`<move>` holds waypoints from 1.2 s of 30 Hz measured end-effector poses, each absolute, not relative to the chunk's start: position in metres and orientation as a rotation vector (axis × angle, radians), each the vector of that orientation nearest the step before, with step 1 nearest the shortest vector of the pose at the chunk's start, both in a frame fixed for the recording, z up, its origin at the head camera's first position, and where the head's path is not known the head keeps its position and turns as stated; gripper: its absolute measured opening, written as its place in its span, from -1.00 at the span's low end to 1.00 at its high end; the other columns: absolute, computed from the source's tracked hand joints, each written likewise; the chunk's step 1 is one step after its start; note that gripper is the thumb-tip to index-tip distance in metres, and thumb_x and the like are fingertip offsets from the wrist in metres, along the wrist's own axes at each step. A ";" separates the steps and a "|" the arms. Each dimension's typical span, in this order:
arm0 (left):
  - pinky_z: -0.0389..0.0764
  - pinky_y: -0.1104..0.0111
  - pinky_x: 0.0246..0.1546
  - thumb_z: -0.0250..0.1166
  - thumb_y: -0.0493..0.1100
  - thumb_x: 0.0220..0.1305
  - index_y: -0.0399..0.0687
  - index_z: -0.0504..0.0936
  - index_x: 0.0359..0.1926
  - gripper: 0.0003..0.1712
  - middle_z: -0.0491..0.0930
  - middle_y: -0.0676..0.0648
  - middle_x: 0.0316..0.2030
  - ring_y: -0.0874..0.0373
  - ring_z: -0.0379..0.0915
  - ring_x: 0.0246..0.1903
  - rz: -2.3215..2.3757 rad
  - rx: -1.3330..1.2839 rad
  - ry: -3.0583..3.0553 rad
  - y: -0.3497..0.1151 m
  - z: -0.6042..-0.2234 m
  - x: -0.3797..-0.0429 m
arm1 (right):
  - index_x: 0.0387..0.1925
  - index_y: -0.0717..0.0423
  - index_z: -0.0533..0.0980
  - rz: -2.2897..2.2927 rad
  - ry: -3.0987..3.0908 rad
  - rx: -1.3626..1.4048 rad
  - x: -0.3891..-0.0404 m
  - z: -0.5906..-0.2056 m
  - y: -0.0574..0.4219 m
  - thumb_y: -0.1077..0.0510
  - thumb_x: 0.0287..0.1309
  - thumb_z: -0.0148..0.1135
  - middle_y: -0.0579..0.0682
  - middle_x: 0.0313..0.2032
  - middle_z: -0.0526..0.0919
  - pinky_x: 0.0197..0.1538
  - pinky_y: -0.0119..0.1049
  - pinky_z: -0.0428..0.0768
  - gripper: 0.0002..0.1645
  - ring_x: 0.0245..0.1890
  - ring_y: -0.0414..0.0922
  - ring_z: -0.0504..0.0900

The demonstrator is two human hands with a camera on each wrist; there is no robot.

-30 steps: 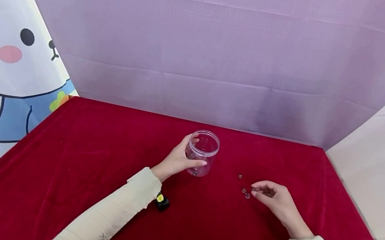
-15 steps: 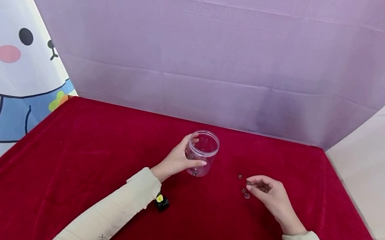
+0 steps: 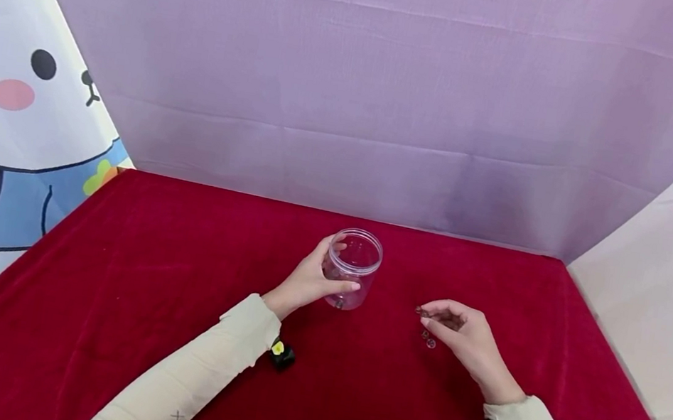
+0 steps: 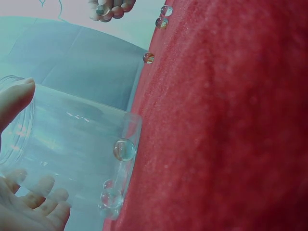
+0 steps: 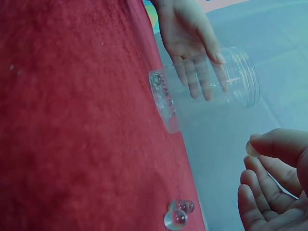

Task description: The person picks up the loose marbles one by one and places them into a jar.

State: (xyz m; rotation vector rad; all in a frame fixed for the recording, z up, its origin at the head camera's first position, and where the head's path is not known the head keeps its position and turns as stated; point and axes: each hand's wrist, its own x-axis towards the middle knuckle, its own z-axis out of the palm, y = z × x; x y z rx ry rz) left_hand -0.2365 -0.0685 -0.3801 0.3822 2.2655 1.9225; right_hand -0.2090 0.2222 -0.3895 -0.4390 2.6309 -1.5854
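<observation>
My left hand (image 3: 309, 279) grips a clear plastic jar (image 3: 351, 287) from its left side, thumb across the front and the other fingers behind. The jar stands upright, its mouth uncovered. Several glass marbles (image 4: 124, 149) lie on the jar's bottom. To the right of the jar, my right hand (image 3: 468, 338) pinches one clear marble (image 5: 251, 148) between thumb and fingertip, raised off the cloth. Two loose marbles (image 3: 431, 343) lie side by side on the cloth below that hand. Another loose marble (image 4: 148, 58) lies closer to the jar, just left of the fingertips in the head view.
A red velvety cloth (image 3: 172, 273) covers the table. Behind it hangs a lilac curtain (image 3: 352, 97). A printed cartoon panel (image 3: 10, 143) stands on the left, and a pale panel (image 3: 672, 300) on the right.
My right hand has moved left toward the jar and slightly away from me, carrying the pinched marble above the others. The left hand and the jar have stayed in place.
</observation>
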 end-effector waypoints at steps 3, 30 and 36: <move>0.34 -0.01 0.20 0.44 -0.21 0.03 0.05 0.00 0.43 0.04 0.20 -0.15 0.33 -0.11 0.16 0.29 1.921 0.381 2.265 -0.069 -0.380 -0.236 | -0.16 0.21 0.59 -1.580 2.630 -0.444 -0.208 -0.388 0.219 0.20 0.10 0.32 0.25 -0.16 0.65 -0.28 -0.38 0.60 -0.74 -0.33 0.01 0.63; 0.33 0.02 0.22 0.44 -0.19 0.03 0.03 -0.01 0.44 0.05 0.20 -0.16 0.32 -0.10 0.19 0.27 1.899 0.379 2.280 -0.068 -0.387 -0.237 | -0.13 0.15 0.59 -1.614 2.628 -0.509 -0.213 -0.376 0.197 0.14 0.13 0.31 0.12 -0.18 0.66 -0.29 -0.23 0.62 -0.73 -0.31 0.06 0.60; 0.34 0.03 0.21 0.44 -0.20 0.03 0.03 0.00 0.43 0.04 0.21 -0.16 0.32 -0.09 0.20 0.27 1.893 0.381 2.298 -0.068 -0.388 -0.238 | -0.12 0.16 0.58 -1.650 2.617 -0.522 -0.214 -0.375 0.192 0.14 0.13 0.31 0.10 -0.19 0.66 -0.27 -0.26 0.61 -0.72 -0.27 0.09 0.60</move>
